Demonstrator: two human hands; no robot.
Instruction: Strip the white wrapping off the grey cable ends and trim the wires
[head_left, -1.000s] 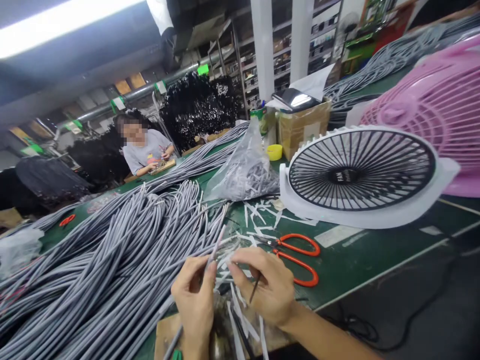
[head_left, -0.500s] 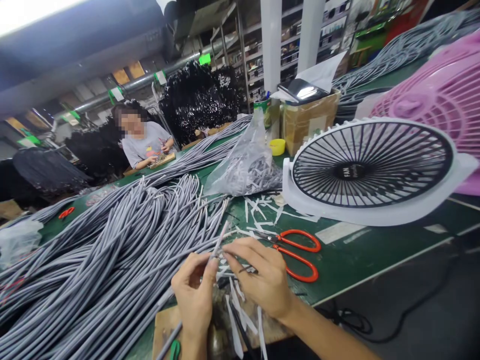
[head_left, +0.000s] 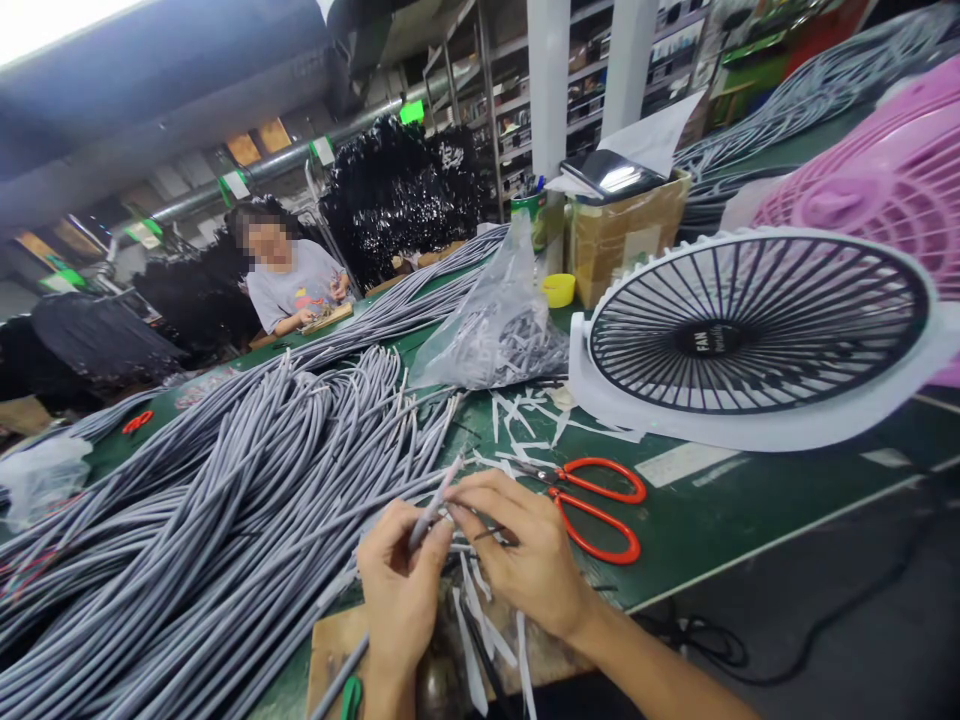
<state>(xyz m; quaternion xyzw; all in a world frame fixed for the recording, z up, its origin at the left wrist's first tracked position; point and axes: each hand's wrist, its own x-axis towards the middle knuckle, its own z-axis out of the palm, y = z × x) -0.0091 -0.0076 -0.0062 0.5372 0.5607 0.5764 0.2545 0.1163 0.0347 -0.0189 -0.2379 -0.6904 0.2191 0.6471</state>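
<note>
My left hand [head_left: 397, 585] is closed around a grey cable [head_left: 430, 514], whose end points up and away from me. At that end, the thumb and fingertips of my right hand [head_left: 529, 560] are pinched against the cable. A thin dark piece [head_left: 496, 535] lies across the right-hand fingers; its kind is unclear. Under my hands, white strips [head_left: 469, 650] are scattered over a wooden board [head_left: 337, 645]. Scissors with orange handles [head_left: 600, 535] lie just right of my right hand, their tips among more white scraps.
A big heap of grey cables [head_left: 195, 500] covers the left of the green table [head_left: 720, 520]. Behind are a clear bag of scraps [head_left: 510, 345], a yellow ring-shaped item [head_left: 558, 290] and a cardboard box [head_left: 622, 235]. A white fan [head_left: 757, 330] stands right. Across sits a co-worker [head_left: 292, 280].
My left hand has shifted slightly right and up with the cable, and its grip shows more of the grey sheath. My right fingers stay at the cable end. The view has moved slightly.
</note>
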